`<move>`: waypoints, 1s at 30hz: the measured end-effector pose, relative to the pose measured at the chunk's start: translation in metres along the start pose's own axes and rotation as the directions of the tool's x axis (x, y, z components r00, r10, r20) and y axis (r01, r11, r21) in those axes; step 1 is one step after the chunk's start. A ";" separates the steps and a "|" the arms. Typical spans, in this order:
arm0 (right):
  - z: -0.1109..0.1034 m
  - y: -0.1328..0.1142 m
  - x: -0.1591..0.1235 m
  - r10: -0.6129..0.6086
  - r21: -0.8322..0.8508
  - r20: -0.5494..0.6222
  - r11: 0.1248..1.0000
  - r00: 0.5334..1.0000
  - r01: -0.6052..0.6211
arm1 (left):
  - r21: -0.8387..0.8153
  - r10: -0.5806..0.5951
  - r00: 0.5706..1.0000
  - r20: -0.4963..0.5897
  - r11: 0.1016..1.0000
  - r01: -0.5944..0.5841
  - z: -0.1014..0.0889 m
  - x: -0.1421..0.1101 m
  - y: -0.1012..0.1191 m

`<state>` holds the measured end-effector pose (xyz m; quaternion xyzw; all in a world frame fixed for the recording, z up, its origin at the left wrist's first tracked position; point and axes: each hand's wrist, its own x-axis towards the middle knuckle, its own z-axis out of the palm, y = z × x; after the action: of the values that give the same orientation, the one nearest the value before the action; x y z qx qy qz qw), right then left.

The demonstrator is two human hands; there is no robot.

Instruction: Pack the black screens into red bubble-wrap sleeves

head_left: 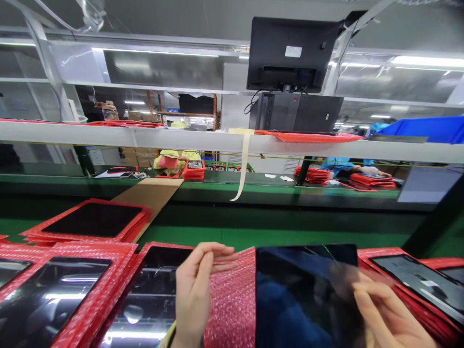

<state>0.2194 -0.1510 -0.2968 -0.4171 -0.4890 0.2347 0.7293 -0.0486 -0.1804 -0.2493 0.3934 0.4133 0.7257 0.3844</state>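
Head view shows the left hand (194, 290) pinching a soft red bubble bag (232, 299) beside the stiff, slippery, breakable black screen (304, 295), whose edge the right hand (384, 314) grips.

Glossy black glass panel (304, 290); pink bubble-wrap sleeve (232, 299), bumpy plastic; matt green belt (253, 237).

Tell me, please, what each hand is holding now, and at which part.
The left hand holds the red bubble-wrap sleeve at its open left edge. The right hand grips the dark glass panel at its right side.
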 end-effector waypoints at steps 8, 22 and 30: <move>0.031 0.017 0.025 0.453 0.045 0.313 0.871 0.835 -0.489 | 0.249 -0.234 0.971 -0.045 0.939 0.238 -0.058 0.003 -0.033; 0.102 0.075 -0.024 0.323 -0.143 0.596 0.943 0.735 -0.299 | 0.445 -0.270 0.953 -0.137 0.843 0.303 -0.084 -0.044 -0.098; 0.086 0.068 -0.035 0.167 -0.229 0.457 0.971 0.874 -0.066 | 0.238 -0.349 0.936 -0.054 0.905 0.351 -0.060 -0.032 -0.091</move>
<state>0.1308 -0.1082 -0.3568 -0.4493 -0.6477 0.3209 0.5250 -0.0684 -0.1934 -0.3606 0.3536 0.5651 0.5905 0.4549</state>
